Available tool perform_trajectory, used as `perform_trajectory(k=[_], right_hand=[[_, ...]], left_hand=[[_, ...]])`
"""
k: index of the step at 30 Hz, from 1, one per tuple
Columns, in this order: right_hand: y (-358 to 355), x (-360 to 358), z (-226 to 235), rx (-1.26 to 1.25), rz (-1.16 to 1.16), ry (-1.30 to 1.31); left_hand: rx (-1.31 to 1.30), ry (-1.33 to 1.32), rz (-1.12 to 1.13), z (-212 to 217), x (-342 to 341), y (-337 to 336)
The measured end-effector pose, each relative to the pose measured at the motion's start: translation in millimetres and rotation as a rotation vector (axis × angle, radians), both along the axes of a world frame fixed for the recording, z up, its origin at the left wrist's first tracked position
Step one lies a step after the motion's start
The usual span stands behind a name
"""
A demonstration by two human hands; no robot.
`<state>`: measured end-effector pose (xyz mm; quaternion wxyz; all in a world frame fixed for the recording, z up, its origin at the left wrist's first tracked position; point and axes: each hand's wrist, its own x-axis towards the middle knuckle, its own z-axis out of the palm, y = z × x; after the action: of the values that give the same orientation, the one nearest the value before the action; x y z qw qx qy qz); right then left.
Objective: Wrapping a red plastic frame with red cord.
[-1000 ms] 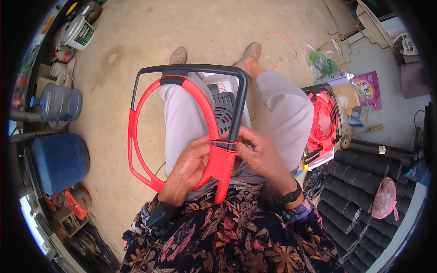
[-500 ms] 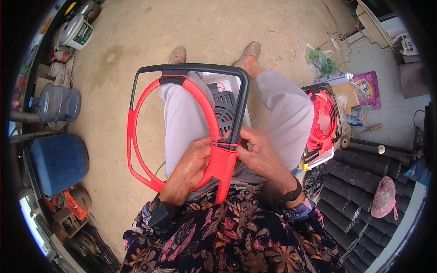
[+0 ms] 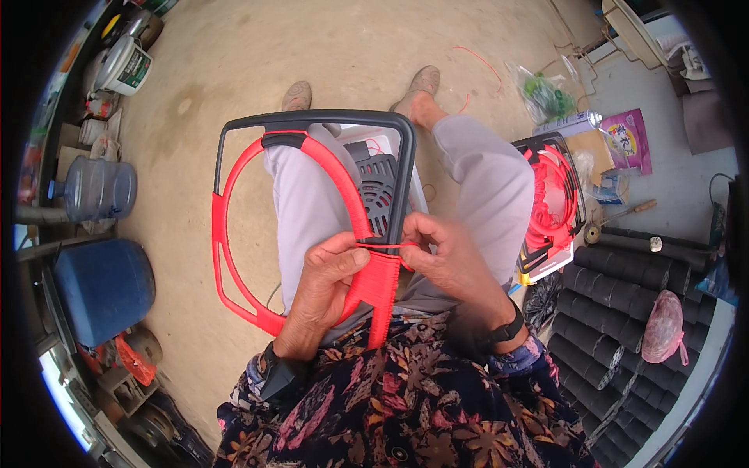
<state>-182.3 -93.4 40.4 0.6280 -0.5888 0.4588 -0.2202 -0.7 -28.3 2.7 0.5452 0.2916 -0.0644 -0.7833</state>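
While right hand point(image 3: 438, 253) pinches red cord point(image 3: 384, 246) across right bar of black frame point(image 3: 405, 171), left hand point(image 3: 328, 273) presses thumb against red wrapping point(image 3: 379, 282) beside it. Frame lies over left thigh point(image 3: 308, 195). Slack tension could loosen turns; thumb slip could unseat cord.

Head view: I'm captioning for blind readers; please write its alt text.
A person's left hand holds a partly red-wrapped black rectangular frame with a red ring inside; the right hand pinches thin red cord crossing it. At left is a rounded blue container.
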Motion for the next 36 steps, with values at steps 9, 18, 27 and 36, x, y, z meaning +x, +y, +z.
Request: perform_trajectory(k=[9,18,27,36], right_hand=[[-1.0,-13.2,1.4,-0.149,-0.043,-0.187],[-13.5,-25.1,-0.9,0.34,-0.68,-0.68],[-17.1,4.0,-29.4,0.099,0.081,-0.104],[-22.7,8.4,-22.4,0.002,0.21,-0.026]], left_hand=[[0.033,-0.083,-0.025,7.2,-1.7,-1.8],[0.023,-0.047,-0.038,6.1,-1.2,-2.8],[0.081,-0.106,0.015,-2.6,1.0,-5.2],[0.142,-0.069,-0.004,8.9,-2.1,-12.4]])
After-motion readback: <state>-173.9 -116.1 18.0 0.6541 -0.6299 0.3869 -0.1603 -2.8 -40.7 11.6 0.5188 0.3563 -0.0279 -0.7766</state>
